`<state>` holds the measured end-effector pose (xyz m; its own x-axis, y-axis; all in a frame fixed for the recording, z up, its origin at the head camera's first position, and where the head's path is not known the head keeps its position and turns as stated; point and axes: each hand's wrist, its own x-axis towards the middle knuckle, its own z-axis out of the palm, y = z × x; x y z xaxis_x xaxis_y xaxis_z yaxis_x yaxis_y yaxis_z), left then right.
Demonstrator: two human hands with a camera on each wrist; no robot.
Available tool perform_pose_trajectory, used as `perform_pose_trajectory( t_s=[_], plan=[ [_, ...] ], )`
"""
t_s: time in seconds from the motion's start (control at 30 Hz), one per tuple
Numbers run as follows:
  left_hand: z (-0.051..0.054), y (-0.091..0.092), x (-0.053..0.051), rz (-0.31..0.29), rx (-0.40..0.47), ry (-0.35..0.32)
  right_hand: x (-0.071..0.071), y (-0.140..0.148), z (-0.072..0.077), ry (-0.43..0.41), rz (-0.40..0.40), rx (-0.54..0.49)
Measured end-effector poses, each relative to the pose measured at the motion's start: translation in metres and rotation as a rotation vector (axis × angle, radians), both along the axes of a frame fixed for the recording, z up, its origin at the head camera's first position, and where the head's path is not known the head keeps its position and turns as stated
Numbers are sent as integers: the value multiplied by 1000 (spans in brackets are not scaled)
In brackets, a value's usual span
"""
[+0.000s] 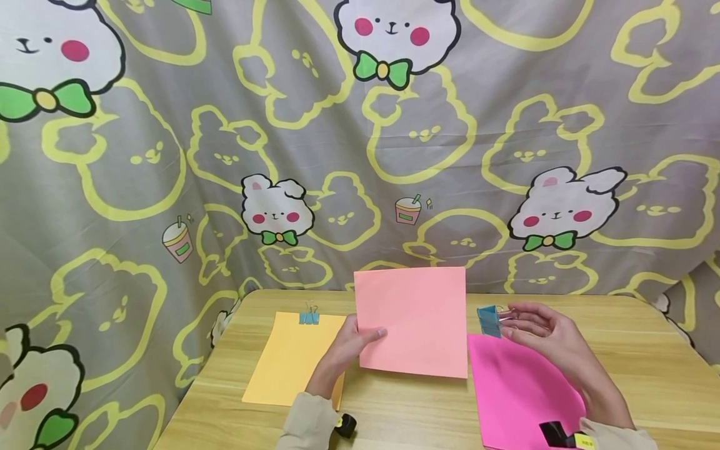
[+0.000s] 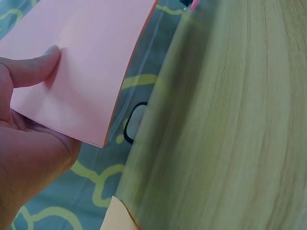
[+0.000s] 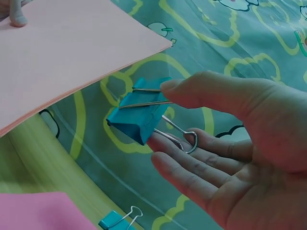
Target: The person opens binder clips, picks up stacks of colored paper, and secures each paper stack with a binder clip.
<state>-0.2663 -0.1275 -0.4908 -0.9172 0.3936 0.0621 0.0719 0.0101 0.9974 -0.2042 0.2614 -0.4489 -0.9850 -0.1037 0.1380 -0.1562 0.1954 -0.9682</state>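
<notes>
The left hand grips a stack of light pink paper at its left edge, thumb on the front face, holding it above the table. In the right wrist view the right hand pinches a blue binder clip by its wire handles, thumb on one side and fingers on the other. That clip is just right of the pink stack, apart from it. Below the right hand lies bright magenta paper, and in the right wrist view another blue clip shows beside it.
Yellow-orange paper with a blue clip at its top edge lies on the left of the wooden table. A patterned curtain hangs behind the table and along its left side.
</notes>
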Motion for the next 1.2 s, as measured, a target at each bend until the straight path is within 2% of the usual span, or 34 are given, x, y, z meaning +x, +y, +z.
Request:
perform_pose_trajectory(
  t_s=[0.33,0.8,1.03,1.2],
  plan=[
    [2,1,1,-18,8,-2,-1,-2,-1,4,19,-6],
    [1,3,1,-30,27,-8,-3,-6,-1,-108,3,9],
    [1,2,1,-35,33,-11,-2,-6,-3,-88,34,32],
    [1,1,1,-33,32,-7,-1,-6,-5,-70,45,1]
  ],
)
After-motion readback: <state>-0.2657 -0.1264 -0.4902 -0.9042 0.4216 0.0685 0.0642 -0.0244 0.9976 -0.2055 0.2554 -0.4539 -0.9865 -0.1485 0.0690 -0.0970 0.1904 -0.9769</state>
